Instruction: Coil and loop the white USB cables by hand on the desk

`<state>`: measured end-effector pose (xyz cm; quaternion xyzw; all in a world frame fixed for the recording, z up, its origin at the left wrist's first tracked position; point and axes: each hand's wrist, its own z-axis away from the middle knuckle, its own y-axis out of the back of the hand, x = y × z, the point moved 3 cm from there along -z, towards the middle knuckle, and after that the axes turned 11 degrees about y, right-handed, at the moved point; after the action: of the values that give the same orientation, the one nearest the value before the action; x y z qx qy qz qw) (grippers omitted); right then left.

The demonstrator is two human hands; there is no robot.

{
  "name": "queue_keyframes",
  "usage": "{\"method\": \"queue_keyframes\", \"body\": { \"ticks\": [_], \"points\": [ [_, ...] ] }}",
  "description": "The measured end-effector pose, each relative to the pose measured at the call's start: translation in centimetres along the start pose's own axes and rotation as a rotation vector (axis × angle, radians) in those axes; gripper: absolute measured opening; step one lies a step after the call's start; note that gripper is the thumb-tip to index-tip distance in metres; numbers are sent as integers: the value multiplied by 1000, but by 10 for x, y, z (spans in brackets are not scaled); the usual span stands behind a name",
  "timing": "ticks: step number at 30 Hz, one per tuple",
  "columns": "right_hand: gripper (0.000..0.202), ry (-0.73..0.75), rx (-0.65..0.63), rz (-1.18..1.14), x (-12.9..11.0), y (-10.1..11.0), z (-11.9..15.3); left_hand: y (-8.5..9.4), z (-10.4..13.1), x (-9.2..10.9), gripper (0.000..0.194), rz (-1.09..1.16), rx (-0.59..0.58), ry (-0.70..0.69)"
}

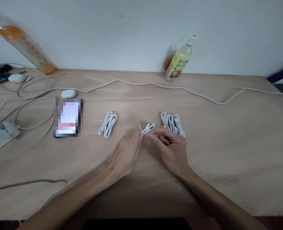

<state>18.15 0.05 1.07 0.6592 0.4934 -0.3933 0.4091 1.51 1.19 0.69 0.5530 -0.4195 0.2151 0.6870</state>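
A coiled white charging cable (pixel 148 128) is held above the middle of the table, a thin white tie (pixel 139 127) sticking up at its left end. My left hand (pixel 125 153) is closed around the lower left end of this coil, its fingertips partly hidden. From the other side, my right hand (pixel 171 148) pinches with thumb and forefinger at the coil's lower edge, seemingly on the tie; the exact grip is too small to see. Tied white cable bundles (pixel 107 124) lie left of my hands. More bundles (pixel 171 123) rest just beyond my right hand, partly covered by it.
A phone (pixel 68 118) and a white earbud case (pixel 68 93) are at left, among loose cords and a power strip (pixel 9 128). One long white cord (pixel 136 84) crosses the table. An orange drink bottle (pixel 26 48) and a yellow one (pixel 179 60) stand by the wall.
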Motion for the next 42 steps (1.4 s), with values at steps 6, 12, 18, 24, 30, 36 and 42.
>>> {"method": "queue_keyframes", "body": {
  "ticks": [6,12,18,24,30,36,42],
  "points": [
    [11,-19,-32,37,-1,-1,0,3,0,1,28,138,22,25],
    [12,-40,-64,57,0,-2,1,3,1,3,37,341,14,154],
    [12,-46,-109,48,1,-4,2,-2,-2,1,53,747,-76,432],
    [12,-37,-134,30,3,-6,5,-3,-4,4,62,881,-125,525],
    [11,-40,-142,13,3,-6,5,-4,3,7,63,846,-127,530],
    [10,-28,-144,-6,1,-6,5,-4,3,6,65,813,-149,514],
    [10,-35,-137,-34,1,-6,6,-3,-2,6,71,972,-298,558]
  ]
}}
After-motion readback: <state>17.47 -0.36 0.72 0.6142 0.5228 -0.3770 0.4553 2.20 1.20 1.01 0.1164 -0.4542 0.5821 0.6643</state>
